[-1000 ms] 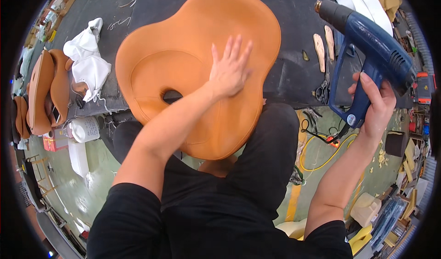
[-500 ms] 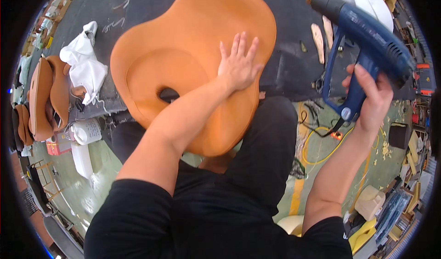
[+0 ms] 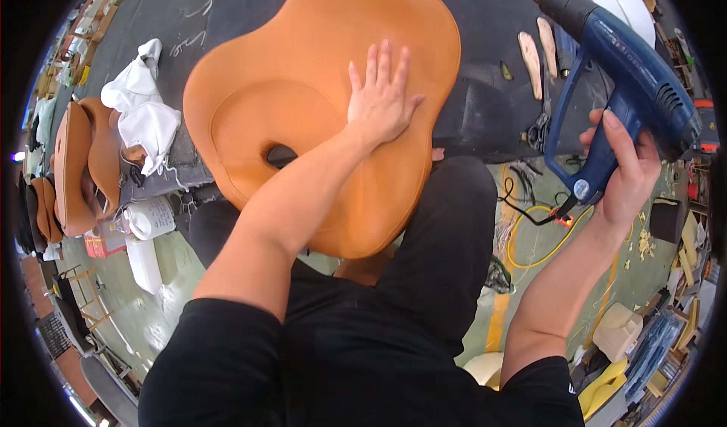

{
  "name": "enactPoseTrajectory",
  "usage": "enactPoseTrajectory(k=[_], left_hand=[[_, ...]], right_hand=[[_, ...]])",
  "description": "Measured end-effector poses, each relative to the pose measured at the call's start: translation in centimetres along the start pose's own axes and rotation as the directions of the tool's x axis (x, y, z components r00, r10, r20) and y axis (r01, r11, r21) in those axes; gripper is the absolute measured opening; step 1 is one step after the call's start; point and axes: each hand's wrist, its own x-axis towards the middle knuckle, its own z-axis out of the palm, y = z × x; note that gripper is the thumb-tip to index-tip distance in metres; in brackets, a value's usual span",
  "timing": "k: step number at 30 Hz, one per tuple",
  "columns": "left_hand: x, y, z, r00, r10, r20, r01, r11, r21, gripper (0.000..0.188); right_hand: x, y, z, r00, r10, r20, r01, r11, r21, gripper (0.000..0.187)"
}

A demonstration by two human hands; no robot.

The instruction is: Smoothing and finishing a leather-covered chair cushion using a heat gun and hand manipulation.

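Observation:
An orange, curved seat cushion (image 3: 265,116) with a dark oval hole lies over the table's near edge and my lap. My left hand (image 3: 381,97) rests flat on its right half, fingers spread, holding nothing. Off to the right, my right hand (image 3: 628,154) is wrapped round the handle of a dark blue heat gun (image 3: 625,67). The gun is raised above the table, apart from the cushion, and its metal nozzle points up and to the left. My left forearm hides part of the cushion.
White cloth (image 3: 144,109) lies on the dark table (image 3: 242,6) at left. Wooden-handled tools (image 3: 531,63) and scissors (image 3: 538,128) lie at right. Other orange padded pieces (image 3: 72,169) and white jugs (image 3: 149,218) stand left. A yellow cord (image 3: 522,256) runs on the floor.
My left hand has slid a little left and away from me on the cushion. The heat gun in my right hand appears slightly farther right.

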Motion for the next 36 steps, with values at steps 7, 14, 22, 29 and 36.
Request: enactPoseTrajectory(k=[7, 14, 22, 29, 36], left_hand=[[1.6, -2.7, -2.8, 0.939, -0.055, -0.339, 0.027, 0.996, -0.086, 0.081], [-2.8, -2.6, 0.1, 0.993, -0.083, -0.084, 0.082, 0.997, -0.010, 0.077], [-3.5, -1.2, -2.1, 0.959, 0.174, 0.226, -0.183, 0.983, 0.022, 0.081], [-1.1, -2.4, -2.5, 0.879, 0.361, 0.312, -0.397, 0.916, 0.055, 0.087], [-6.3, -14.8, -4.4, 0.990, -0.138, 0.039, 0.127, 0.972, 0.199, 0.082]], right_hand=[[-0.6, -0.8, -1.0, 0.999, -0.027, 0.018, 0.028, 0.999, -0.040, 0.029], [-0.5, 0.7, -0.3, 0.999, -0.028, 0.037, 0.029, 0.999, -0.017, 0.027], [-1.8, 0.6, -1.4, 0.998, -0.031, 0.061, 0.031, 1.000, -0.004, 0.030], [-2.9, 1.5, -1.9, 0.989, 0.017, 0.148, -0.013, 1.000, -0.027, 0.032], [-3.9, 1.2, -3.1, 0.804, 0.244, 0.542, -0.163, 0.967, -0.195, 0.061]])
